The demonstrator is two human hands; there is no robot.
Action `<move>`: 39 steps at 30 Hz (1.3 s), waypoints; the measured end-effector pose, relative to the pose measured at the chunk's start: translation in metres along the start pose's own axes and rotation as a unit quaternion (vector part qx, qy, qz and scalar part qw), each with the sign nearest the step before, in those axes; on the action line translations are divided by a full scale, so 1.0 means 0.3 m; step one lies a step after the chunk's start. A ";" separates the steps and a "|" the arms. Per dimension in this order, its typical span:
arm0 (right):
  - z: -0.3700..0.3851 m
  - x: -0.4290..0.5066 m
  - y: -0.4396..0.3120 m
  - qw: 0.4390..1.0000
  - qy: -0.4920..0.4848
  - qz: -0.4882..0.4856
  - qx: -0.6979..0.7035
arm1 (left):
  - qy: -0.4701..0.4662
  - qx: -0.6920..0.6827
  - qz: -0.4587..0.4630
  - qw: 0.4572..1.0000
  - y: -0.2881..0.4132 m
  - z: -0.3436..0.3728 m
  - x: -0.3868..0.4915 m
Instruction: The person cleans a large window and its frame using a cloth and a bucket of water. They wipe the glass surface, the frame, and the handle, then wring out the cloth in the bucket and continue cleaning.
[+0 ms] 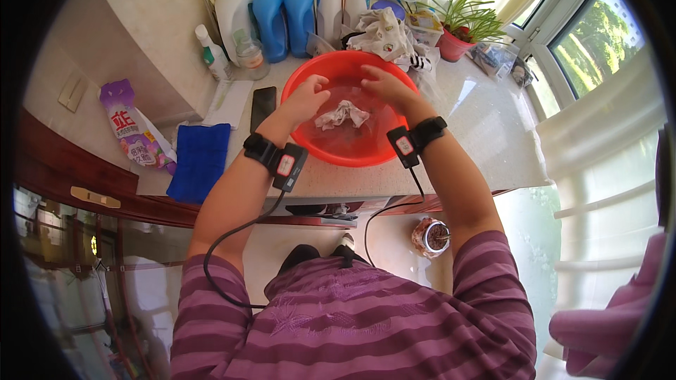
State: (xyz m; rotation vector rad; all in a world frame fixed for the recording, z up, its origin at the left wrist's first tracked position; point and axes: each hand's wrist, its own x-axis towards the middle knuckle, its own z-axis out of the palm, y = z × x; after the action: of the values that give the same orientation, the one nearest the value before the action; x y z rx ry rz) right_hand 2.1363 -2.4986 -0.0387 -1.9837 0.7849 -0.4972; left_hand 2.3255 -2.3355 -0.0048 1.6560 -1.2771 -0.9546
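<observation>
A red plastic basin (353, 160) stands on the countertop before me with water in it. A small wet white cloth (342, 115) lies crumpled in the middle of the water. My left hand (308, 97) is over the basin's left side, fingers apart and curved, holding nothing. Opposite it, my right hand (384, 87) is over the right side with its fingers spread, also holding nothing. Neither hand touches the cloth. Behind the basin is a heap of light printed garments (388, 37), partly against its back rim.
Detergent bottles (270, 18) and a glass jar (251, 58) stand at the back left. Left of the basin lie a phone (263, 106), a folded blue cloth (199, 161) and a purple detergent pouch (132, 124). A potted plant (457, 45) stands at the back right.
</observation>
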 end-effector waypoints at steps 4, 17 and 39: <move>0.090 0.102 0.042 0.948 -0.174 -0.013 -0.265 | -0.159 0.087 -0.094 0.979 -0.113 0.029 0.169; 0.188 0.183 0.276 0.887 -0.199 0.138 -0.394 | -0.113 0.203 -0.159 0.960 -0.347 0.115 0.399; 0.203 0.080 0.007 0.935 -0.073 0.131 0.322 | -0.095 -0.493 -0.282 0.817 -0.381 0.268 0.419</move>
State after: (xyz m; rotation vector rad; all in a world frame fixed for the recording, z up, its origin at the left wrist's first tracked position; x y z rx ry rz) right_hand 2.1903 -2.4789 -0.0701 -1.2696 0.6695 -0.3778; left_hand 2.3180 -2.4533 -0.1512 1.0686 -0.1956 -1.7806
